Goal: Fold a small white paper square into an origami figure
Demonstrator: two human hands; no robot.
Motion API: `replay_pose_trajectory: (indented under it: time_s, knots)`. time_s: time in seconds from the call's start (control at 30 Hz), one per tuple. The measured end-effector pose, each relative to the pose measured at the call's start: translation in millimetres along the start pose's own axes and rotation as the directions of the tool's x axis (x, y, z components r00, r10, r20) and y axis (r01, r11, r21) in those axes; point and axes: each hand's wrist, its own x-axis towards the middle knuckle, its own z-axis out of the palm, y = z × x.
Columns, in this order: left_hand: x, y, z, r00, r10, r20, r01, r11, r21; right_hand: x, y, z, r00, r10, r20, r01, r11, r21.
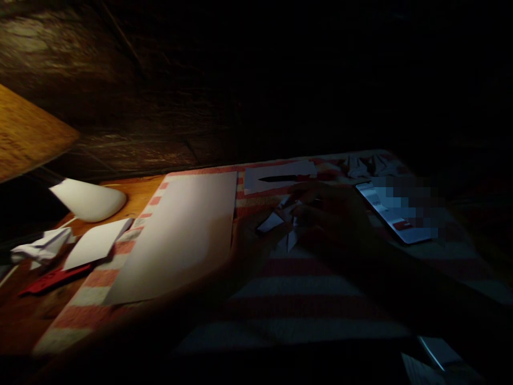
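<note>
Both hands are in dim light over a striped cloth (296, 286). A small folded piece of white paper (292, 239), with pointed flaps sticking out, is between them. My left hand (256, 235) closes on its left side, mostly in shadow. From the right, my right hand (326, 206) bends its fingers around the upper part of the folded paper. A large white sheet of paper (184, 227) lies flat just left of my left hand. Behind the hands a knife (278, 178) with a dark blade and reddish handle rests on a smaller white paper (252, 184).
A lit phone (395, 216) lies right of my right hand. Two folded paper shapes (356, 166) stand at the back right. At left are a white lamp base (90, 200), crumpled paper (42, 248), a white paper piece (98, 243) and a flat red object (56, 279).
</note>
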Motion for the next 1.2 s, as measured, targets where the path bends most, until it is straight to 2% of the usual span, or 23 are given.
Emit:
replay_pose_trajectory:
  time_s: [0.1,0.33,0.53,0.63,0.7,0.83,0.93,1.2]
  knots:
    - [-1.3,-0.5,1.2,1.0,-0.01,0.018,0.01,1.0,-0.019,-0.7,0.8,3.5,0.996,0.08,0.035,-0.084,0.991,0.107]
    - [-2.5,4.8,0.6,0.996,0.086,-0.026,-0.086,0.996,-0.018,-3.2,2.6,1.7,0.993,0.119,0.017,-0.119,0.993,-0.027]
    - [-2.3,6.6,-3.4,0.988,0.143,-0.052,-0.144,0.99,-0.007,-6.0,0.8,3.1,0.998,0.062,0.032,-0.062,0.998,0.001]
    - [-3.3,6.2,-4.1,0.98,0.197,-0.028,-0.197,0.98,0.011,-6.6,-1.0,3.2,1.0,0.002,0.007,-0.002,0.999,-0.04]
    - [-2.9,6.5,-4.9,0.981,0.192,0.001,-0.192,0.981,0.01,-6.8,-0.9,2.6,1.0,-0.022,-0.009,0.021,0.999,-0.05]
    - [-0.5,7.6,-7.3,0.975,0.22,-0.009,-0.22,0.975,0.026,-7.6,2.2,2.2,1.0,0.012,0.005,-0.012,0.998,-0.054]
    - [-0.3,8.4,-8.2,0.97,0.242,-0.022,-0.242,0.97,-0.01,-8.3,5.0,4.4,0.999,0.05,0.007,-0.05,0.999,0.012]
    - [-3.7,13.5,-4.6,0.985,0.158,-0.073,-0.164,0.983,-0.087,-10.1,5.9,16.6,0.994,0.109,-0.005,-0.105,0.973,0.206]
